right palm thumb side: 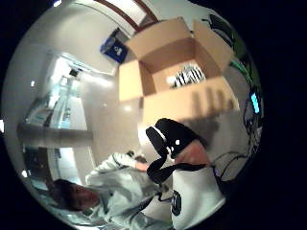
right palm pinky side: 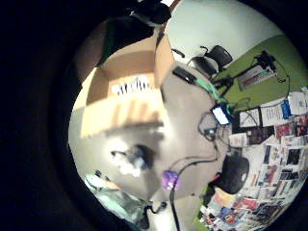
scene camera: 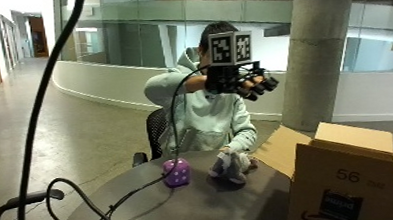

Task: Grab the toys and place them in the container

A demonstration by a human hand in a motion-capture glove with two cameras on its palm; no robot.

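With the gloved right hand (scene camera: 241, 83) raised, fingers relaxed and empty, a careless reach could knock the purple die (scene camera: 176, 172) (beside the grey plush (scene camera: 229, 167)) off the table (scene camera: 207, 204).

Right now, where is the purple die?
In the outside view the purple die sits on the table, beside the grey plush toy, away from the cardboard box.

Reads "56" on the outer wall of the cardboard box (scene camera: 346, 178), above a dark illegible label.
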